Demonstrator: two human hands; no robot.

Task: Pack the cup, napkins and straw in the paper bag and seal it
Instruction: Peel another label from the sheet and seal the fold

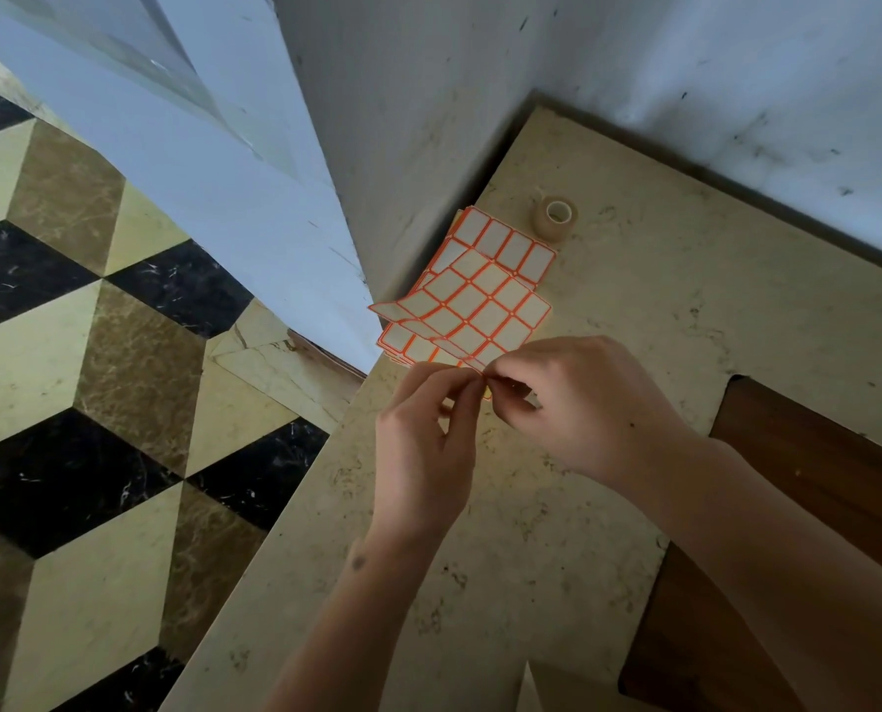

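Orange-edged label sheets (480, 295) on the bench (634, 310); left hand (423, 444) & right hand (588, 403) both pinch one label's corner. Looks like the sealing step. Next: peel it off clean, w/o tearing.

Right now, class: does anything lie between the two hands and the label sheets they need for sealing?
Nothing visible does. The left hand and right hand already pinch the near edge of the top orange-bordered label sheet. The tape roll stands beyond the stack, out of the way.

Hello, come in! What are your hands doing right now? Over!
Left hand and right hand both pinching label sheet corner. Tape roll idle behind. Cup, bag not in view. Nothing in the way.
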